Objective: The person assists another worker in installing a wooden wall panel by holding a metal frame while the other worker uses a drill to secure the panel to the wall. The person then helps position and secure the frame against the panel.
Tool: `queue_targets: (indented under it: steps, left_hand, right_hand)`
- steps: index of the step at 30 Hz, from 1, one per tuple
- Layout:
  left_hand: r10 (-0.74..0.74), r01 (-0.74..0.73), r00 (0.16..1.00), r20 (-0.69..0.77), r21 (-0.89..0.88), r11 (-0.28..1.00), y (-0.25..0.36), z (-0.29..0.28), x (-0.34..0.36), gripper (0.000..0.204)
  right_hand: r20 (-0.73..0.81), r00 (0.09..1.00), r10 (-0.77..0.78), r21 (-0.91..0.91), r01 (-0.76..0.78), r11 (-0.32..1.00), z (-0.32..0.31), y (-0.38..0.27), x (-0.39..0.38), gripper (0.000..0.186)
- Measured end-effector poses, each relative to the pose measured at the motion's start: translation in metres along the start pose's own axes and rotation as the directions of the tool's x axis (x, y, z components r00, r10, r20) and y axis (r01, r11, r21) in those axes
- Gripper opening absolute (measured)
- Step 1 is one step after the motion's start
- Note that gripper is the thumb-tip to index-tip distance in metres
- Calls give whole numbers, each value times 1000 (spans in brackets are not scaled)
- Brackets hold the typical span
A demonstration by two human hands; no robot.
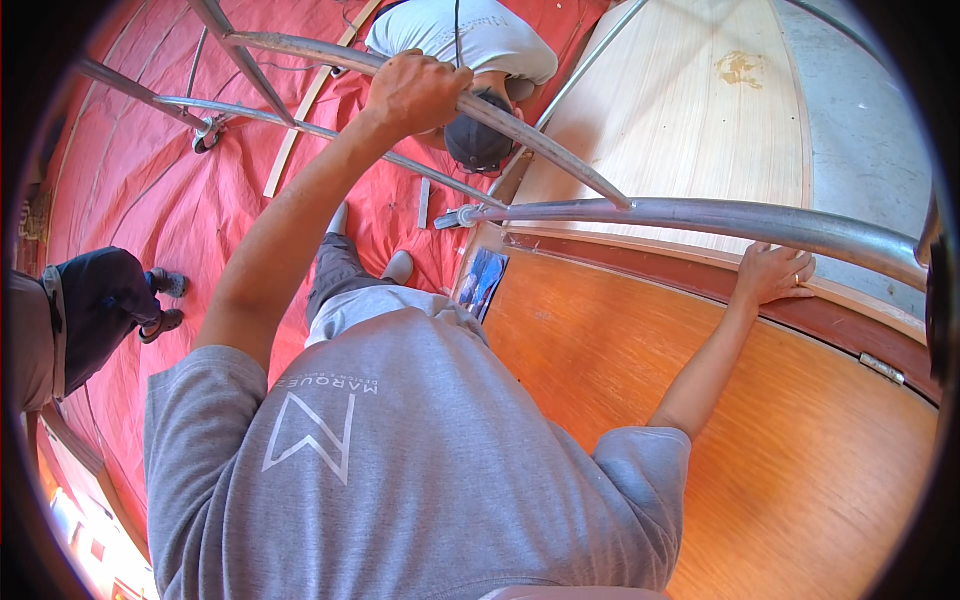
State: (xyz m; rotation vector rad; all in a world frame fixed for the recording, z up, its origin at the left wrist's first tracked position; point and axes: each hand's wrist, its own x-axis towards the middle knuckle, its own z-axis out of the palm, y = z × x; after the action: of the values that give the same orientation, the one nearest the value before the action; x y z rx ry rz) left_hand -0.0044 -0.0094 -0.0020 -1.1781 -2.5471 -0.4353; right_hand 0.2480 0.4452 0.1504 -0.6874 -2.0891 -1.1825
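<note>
My left hand (420,90) is closed around an upper metal tube (540,140) of a welded frame. At the right, my right hand (775,272) grips the edge of a pale wooden strip (860,305), just below a thicker lower tube (730,215). That strip runs along a reddish-brown edge above an orange wooden panel (600,320) with a metal hinge (882,368). A pale plywood sheet (680,120) lies beyond the tubes. A small colourful printed sheet (480,282) is at the panel's left end.
A person in a white shirt and dark cap (470,35) bends beneath the frame at top. Another person's dark-trousered legs (95,315) are at left. A red tarp (120,190) covers the floor, with a caster (208,135), a long wooden batten (290,150) and a short bar (424,205).
</note>
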Motion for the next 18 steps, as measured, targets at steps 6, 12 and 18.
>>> queue_targets:
  steps: [6, 12, 18]
  left_hand:
    - [8, -8, 1000, -27, 15, 1000, 0, 1, 0, 13]
    - [18, -18, 999, -30, 16, 1000, -1, 3, 0, 13]
    - [45, -41, 994, -101, 45, 998, -2, 6, -1, 10]
  right_hand:
    - [-13, 1000, 1, 5, -1, 1000, 0, 0, 0, 46]
    - [8, 1000, 11, -1, -11, 1000, 1, 0, 0, 48]
    - [14, 1000, 20, -6, -20, 1000, 2, 0, 0, 49]
